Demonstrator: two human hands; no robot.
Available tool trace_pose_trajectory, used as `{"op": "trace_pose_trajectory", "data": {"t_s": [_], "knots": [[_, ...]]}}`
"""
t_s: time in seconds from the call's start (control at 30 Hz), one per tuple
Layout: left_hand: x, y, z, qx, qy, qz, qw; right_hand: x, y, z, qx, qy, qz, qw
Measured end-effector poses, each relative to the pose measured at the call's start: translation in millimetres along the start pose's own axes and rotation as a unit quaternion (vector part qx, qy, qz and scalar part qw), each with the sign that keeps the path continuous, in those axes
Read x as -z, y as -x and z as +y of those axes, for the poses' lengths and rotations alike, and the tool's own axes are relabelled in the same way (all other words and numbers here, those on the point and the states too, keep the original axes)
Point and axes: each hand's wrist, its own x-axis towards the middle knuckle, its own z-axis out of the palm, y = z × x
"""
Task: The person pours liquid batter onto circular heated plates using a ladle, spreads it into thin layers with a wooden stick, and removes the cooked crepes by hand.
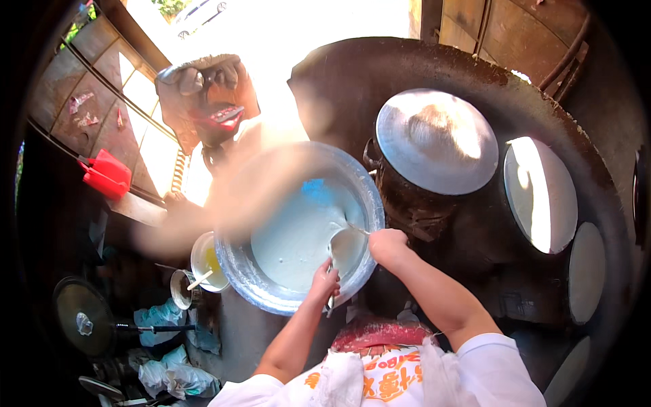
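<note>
A wide basin (234,275) with a pale, smeared rim stands in front of me, holding smooth white liquid batter (291,251). My left hand (325,280) is closed around the handle of a metal ladle (347,244), its bowl over the batter near the basin's right side. At the right rim, my right hand (388,246) is closed on a thin metal utensil (357,229). That utensil's far end meets the batter, so its kind cannot be made out. A bright blue patch (314,188) shows at the batter's far side.
Right of the basin stands a dark pot with a domed metal lid (437,139). More round lids (540,197) line the large round dark stove top (576,122). To the left are a small white tub (210,261), a red plastic scoop-like thing (108,175) and crumpled plastic bags (178,373).
</note>
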Motion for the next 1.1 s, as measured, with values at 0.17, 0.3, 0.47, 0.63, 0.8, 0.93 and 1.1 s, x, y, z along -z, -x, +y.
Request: {"op": "trace_pose_trajectory", "data": {"t_s": [0.17, 0.3, 0.47, 0.63, 0.8, 0.93, 1.1], "knots": [[10, -57, 50, -0.199, -0.125, 0.054, 0.970, -2, 8, 24, -0.023, -0.027, 0.093, 0.995], [-53, -92, 6, 0.003, 0.314, 0.007, 0.949, -42, 32, 1, -0.076, -0.177, 0.059, 0.979], [-67, -93, 15, 0.154, 0.605, -0.114, 0.772, -84, 53, 12, -0.036, -0.308, 0.087, 0.947], [-43, -38, 47, 0.197, 0.722, -0.369, 0.551, -75, 83, 15, 0.013, -0.371, 0.118, 0.921], [-19, 64, 117, 0.067, 0.683, -0.469, 0.556, 0, 131, 19, 0.100, -0.628, 0.053, 0.770], [-1, 131, 201, -0.057, 0.577, -0.587, 0.566, 87, 159, 6, 0.129, -0.745, 0.040, 0.654], [24, 200, 299, -0.229, 0.500, -0.651, 0.524, 174, 173, -26, 0.313, -0.763, 0.056, 0.563]]}}
